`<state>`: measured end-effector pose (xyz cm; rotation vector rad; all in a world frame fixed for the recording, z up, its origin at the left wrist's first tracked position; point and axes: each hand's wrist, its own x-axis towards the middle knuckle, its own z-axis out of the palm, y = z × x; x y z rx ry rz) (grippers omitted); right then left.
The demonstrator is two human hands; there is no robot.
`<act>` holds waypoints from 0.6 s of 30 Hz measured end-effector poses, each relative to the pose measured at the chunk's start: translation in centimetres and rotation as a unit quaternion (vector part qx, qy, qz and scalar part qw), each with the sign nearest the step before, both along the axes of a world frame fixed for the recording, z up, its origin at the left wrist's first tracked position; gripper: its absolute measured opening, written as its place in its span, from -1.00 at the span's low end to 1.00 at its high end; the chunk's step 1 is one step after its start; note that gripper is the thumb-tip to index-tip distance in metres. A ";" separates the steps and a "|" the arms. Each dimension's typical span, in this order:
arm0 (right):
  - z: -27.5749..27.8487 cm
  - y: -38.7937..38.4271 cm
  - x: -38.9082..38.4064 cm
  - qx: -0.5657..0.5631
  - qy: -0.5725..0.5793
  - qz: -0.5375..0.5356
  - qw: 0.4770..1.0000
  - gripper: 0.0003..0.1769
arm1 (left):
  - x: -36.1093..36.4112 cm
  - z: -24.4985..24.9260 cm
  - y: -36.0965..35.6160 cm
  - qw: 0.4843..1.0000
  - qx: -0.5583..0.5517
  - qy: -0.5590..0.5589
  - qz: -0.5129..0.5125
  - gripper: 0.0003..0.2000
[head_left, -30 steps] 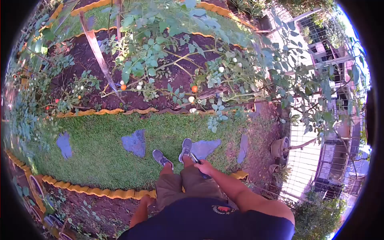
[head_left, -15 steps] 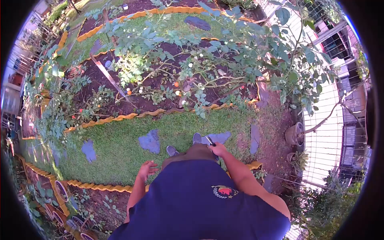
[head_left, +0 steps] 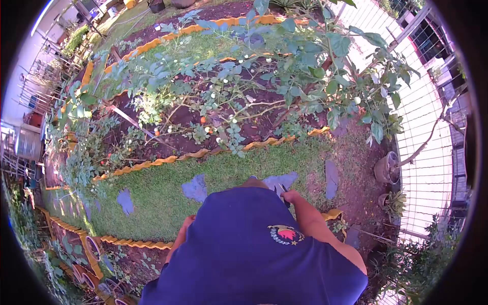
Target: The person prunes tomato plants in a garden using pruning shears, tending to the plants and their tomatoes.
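My right hand (head_left: 291,196) is closed round a dark-handled tool (head_left: 280,189) with what looks like a metal blade, over a grey stepping stone (head_left: 290,180). At my left side, my left hand (head_left: 189,220) is partly hidden by my dark blue shirt (head_left: 239,239); its fingers cannot be made out. Tomato plants (head_left: 213,96) spread across the bed in front of me, with an orange tomato (head_left: 203,120) and several pale ones among the leaves. Neither hand touches the plants.
Wavy yellow edging (head_left: 175,158) borders the soil bed. Grass (head_left: 157,188) with flat stones (head_left: 195,188) lies around me. A potted plant (head_left: 387,169) stands at the right beside the wire fence (head_left: 427,152). A wooden stake (head_left: 129,120) leans in the bed.
My body leans further forward, and my shirt now covers my feet. My left hand has drawn in against my side. The view has shifted slightly; my right hand still holds the tool.
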<state>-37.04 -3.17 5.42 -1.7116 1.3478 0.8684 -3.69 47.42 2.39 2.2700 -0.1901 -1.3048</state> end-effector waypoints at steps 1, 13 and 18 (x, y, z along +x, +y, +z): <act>0.9 -0.9 -0.1 0.007 0.002 -0.002 1.000 -0.32 | -1.2 0.8 -0.8 1.000 0.007 -0.010 -0.013 -0.65; 2.9 -7.3 8.2 -0.034 -0.171 -0.069 0.982 -0.44 | 8.9 29.2 -38.3 0.923 -0.240 -0.282 -0.109 -0.71; 0.8 -5.7 5.9 -0.017 -0.186 -0.157 0.970 -0.42 | 7.4 30.1 -43.1 0.923 -0.223 -0.250 -0.187 -0.73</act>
